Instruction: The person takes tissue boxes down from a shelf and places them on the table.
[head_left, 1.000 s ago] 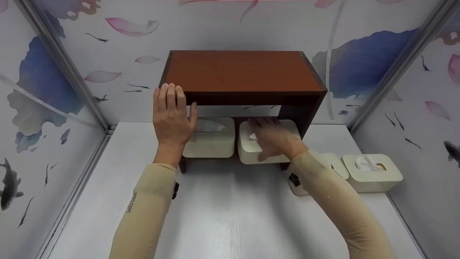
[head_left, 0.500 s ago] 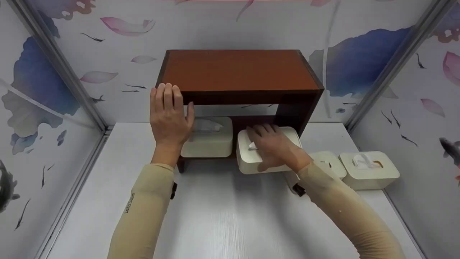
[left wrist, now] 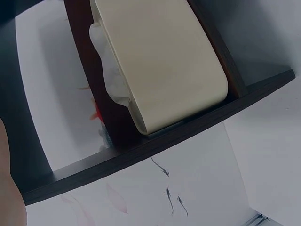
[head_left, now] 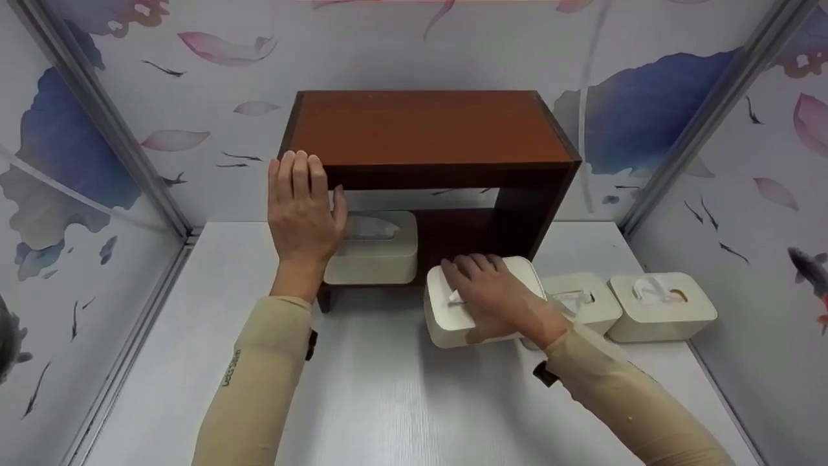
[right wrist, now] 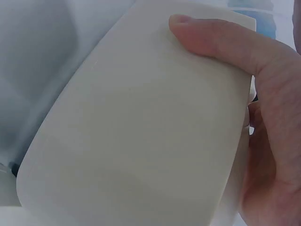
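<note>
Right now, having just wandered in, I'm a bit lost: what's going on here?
A person is handling tissue boxes at a brown shelf unit. Their right hand grips a cream tissue box just in front of it, the thumb on the box's side. Their left hand rests at the unit's front left corner, fingers straight. A second box sits on the lower shelf, at its left end. To the right, at least two more boxes stand on the white table.
</note>
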`<state>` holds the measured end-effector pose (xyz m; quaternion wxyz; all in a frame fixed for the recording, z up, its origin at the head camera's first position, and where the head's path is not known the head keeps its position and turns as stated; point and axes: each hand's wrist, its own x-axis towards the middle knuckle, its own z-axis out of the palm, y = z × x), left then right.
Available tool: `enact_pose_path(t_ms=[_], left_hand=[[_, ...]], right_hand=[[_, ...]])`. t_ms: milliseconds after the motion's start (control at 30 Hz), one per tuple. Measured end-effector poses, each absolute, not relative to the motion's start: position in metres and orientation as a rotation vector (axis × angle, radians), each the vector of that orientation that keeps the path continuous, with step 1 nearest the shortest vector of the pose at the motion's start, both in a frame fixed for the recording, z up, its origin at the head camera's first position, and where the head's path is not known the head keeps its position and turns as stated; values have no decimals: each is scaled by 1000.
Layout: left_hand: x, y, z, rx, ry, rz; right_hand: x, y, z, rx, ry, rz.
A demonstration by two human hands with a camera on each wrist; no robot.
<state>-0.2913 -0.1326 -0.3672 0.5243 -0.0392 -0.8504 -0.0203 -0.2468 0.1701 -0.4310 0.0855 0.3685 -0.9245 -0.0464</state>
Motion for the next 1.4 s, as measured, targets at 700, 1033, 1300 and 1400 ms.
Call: enact_pose_path(t_ms=[700,1033,1300,1400], left_hand=[[-291,-132,-368,-97,-2021,-52],[-291,-132,-368,-90,-2037,-52],[-291,-133,-368,-103,-2024,-66],[-292,-133,-368,-107,-2021,-65]], right_hand=[[-199,175,-481,1148,-2799,-99],[-188,190,-495,1135,-2849,-64],[-183,210,-504,1107,-2901,-33],[-181,220,-507,1101,-2909,-27]])
